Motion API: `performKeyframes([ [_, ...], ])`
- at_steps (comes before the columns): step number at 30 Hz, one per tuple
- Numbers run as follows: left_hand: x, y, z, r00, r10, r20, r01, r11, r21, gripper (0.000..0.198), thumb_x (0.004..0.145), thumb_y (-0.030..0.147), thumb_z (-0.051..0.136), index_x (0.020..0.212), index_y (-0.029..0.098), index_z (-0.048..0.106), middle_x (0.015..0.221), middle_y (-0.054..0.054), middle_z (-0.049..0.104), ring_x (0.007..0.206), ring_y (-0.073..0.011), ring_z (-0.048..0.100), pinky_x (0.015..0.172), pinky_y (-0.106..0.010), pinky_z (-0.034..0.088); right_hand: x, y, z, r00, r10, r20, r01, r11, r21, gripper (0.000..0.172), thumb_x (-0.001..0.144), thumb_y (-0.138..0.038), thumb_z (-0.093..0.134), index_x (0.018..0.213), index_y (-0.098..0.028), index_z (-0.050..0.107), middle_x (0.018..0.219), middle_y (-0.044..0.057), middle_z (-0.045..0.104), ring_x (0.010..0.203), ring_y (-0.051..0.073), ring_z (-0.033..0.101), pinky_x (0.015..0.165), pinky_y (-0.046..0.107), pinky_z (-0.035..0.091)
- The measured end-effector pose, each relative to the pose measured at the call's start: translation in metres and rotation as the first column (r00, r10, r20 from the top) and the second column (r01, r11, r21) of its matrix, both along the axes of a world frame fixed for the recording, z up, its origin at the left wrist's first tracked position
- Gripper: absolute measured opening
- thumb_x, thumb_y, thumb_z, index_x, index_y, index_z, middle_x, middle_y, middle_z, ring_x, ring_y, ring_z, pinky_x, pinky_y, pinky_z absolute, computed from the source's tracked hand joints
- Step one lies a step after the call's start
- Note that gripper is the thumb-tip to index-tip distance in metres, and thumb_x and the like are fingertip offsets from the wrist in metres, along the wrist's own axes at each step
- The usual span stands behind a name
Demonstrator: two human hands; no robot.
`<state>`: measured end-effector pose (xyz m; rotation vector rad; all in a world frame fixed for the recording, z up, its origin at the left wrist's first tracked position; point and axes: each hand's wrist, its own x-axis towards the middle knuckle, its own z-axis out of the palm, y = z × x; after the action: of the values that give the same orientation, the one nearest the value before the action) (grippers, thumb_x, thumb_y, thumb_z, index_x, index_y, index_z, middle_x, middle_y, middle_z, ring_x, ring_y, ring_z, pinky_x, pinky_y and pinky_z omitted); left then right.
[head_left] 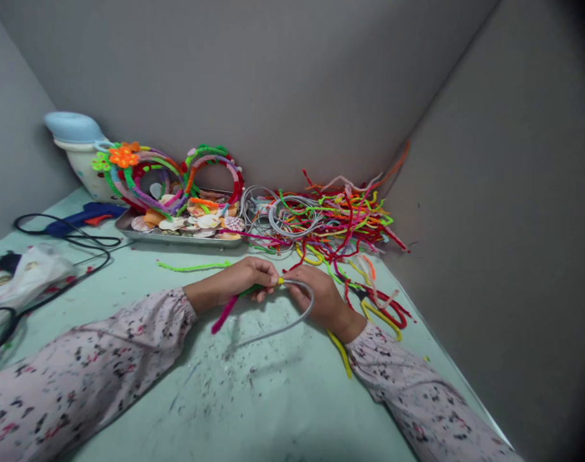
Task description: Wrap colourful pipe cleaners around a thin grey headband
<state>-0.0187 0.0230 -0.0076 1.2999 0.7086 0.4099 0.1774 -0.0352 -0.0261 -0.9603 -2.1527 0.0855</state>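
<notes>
Near the middle of the table I hold a grey wire (pixel 299 319) partly wrapped in fuzzy pipe cleaner. Its magenta end (pixel 223 316) sticks out below my left hand (pixel 246 280), with a green stretch beside it. My left hand's thumb and fingers are closed on the wrapped part. A small yellow wrap (pixel 281 281) shows between my two hands. My right hand (pixel 317 296) has its fingers closed right by that wrap; its fingertips are partly hidden. From beneath the right wrist trails a yellow pipe cleaner (pixel 340 354). The bare wire curves round towards me.
A metal tray (pixel 186 239) of seashells and colourful wrapped hoops (pixel 210 154) stands at the back. Right of it lie grey wire coils (pixel 292 218) and a pipe cleaner heap (pixel 359 215). At left are a blue glue gun (pixel 80 218), black cord (pixel 102 263) and plastic bag (pixel 36 273).
</notes>
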Motion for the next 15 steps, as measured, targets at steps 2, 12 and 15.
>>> performKeyframes([
  [2, 0.0014, -0.0015, -0.0019, 0.997, 0.068, 0.042, -0.07, 0.997, 0.033, 0.012, 0.07, 0.024, 0.064, 0.073, 0.013, 0.058, 0.062, 0.0, 0.058, 0.044, -0.0066, 0.05, 0.042, -0.019, 0.033, 0.0009, 0.0016, 0.0019, 0.997, -0.061, -0.042, 0.059, 0.997, -0.044, 0.013, 0.087, -0.017, 0.051, 0.095, -0.018, 0.061, 0.083, 0.006, 0.065, 0.078, 0.018, 0.058, 0.072, 0.032, 0.047],
  [12, 0.0045, -0.0057, 0.0013, 0.978, 0.191, 0.082, -0.199, 0.975, 0.095, 0.013, 0.074, 0.024, 0.064, 0.077, 0.013, 0.059, 0.064, 0.001, 0.055, 0.048, -0.0069, 0.05, 0.048, -0.021, 0.036, 0.0013, -0.0008, 0.0077, 0.974, -0.188, -0.13, 0.202, 0.974, 0.1, 0.009, 0.085, -0.017, 0.055, 0.093, -0.02, 0.061, 0.082, 0.005, 0.064, 0.08, 0.018, 0.059, 0.074, 0.033, 0.047],
  [15, 0.004, -0.0066, 0.0021, 0.986, 0.151, 0.075, -0.159, 0.981, 0.113, 0.017, 0.076, 0.029, 0.063, 0.079, 0.012, 0.059, 0.065, 0.0, 0.056, 0.049, -0.0072, 0.05, 0.048, -0.021, 0.036, 0.0012, -0.0006, 0.0078, 0.972, -0.212, -0.103, 0.226, 0.964, 0.141, 0.01, 0.086, -0.016, 0.055, 0.093, -0.019, 0.061, 0.081, 0.005, 0.065, 0.078, 0.018, 0.059, 0.072, 0.033, 0.047],
])
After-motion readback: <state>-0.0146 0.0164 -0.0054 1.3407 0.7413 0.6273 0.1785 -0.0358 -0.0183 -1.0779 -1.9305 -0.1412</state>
